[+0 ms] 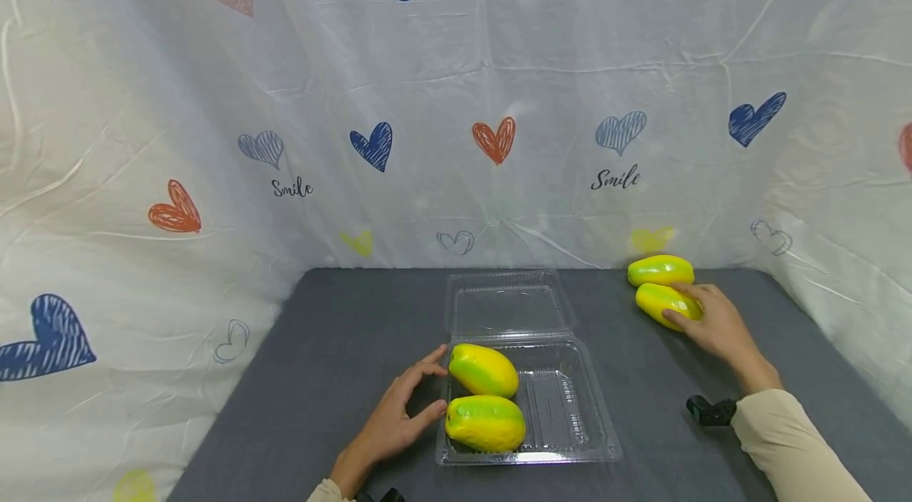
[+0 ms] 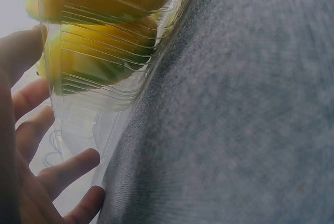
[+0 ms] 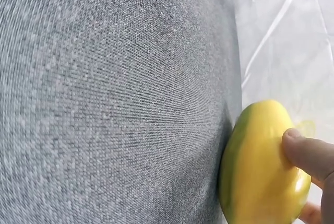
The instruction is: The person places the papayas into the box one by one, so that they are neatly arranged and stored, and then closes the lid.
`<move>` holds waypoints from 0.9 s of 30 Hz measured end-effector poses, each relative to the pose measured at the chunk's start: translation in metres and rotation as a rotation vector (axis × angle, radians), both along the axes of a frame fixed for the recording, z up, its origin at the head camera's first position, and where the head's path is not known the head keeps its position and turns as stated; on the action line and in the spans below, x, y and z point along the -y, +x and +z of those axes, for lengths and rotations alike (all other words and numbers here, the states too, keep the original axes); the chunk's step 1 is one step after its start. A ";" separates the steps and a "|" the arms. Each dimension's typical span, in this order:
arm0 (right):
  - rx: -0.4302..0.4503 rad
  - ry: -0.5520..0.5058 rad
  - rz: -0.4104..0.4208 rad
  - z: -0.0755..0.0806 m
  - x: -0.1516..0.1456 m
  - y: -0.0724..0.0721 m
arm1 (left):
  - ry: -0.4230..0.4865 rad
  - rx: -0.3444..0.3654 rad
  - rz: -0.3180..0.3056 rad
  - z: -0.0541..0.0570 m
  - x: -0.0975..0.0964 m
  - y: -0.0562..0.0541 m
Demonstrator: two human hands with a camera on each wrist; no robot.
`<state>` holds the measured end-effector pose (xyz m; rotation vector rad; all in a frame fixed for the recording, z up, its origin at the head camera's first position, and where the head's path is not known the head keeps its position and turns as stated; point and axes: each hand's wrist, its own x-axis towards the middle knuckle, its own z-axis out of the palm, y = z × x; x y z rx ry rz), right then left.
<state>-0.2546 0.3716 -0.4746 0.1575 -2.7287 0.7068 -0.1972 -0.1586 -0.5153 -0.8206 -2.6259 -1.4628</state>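
Observation:
My right hand [image 1: 716, 324] holds the nearer of two oblong yellow-green fruits [image 1: 663, 304] at the back right. Its thumb [image 3: 308, 153] presses the fruit's side in the right wrist view, and the fingers reach over the far side. Just behind lies the other fruit [image 1: 660, 270]. A clear plastic clamshell box [image 1: 598, 423] stands open in the middle, two similar fruits [image 1: 483, 370] [image 1: 486, 423] side by side in its left half. At the box's left wall is my left hand [image 1: 399, 411], fingers spread and fingertips right at the plastic, as the left wrist view also shows.
The box's lid [image 1: 509, 308] lies folded back toward the rear of the dark grey table [image 1: 342, 344]. A white curtain [image 1: 427, 209] printed with hearts hangs along the table's back edge and both sides.

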 end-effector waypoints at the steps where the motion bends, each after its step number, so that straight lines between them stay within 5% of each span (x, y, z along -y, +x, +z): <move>1: 0.004 0.001 -0.001 0.000 0.000 0.000 | 0.001 -0.001 -0.001 0.000 0.000 0.000; 27: -0.057 -0.112 0.022 0.012 0.022 0.011 | -0.008 -0.039 -0.007 -0.002 0.000 0.000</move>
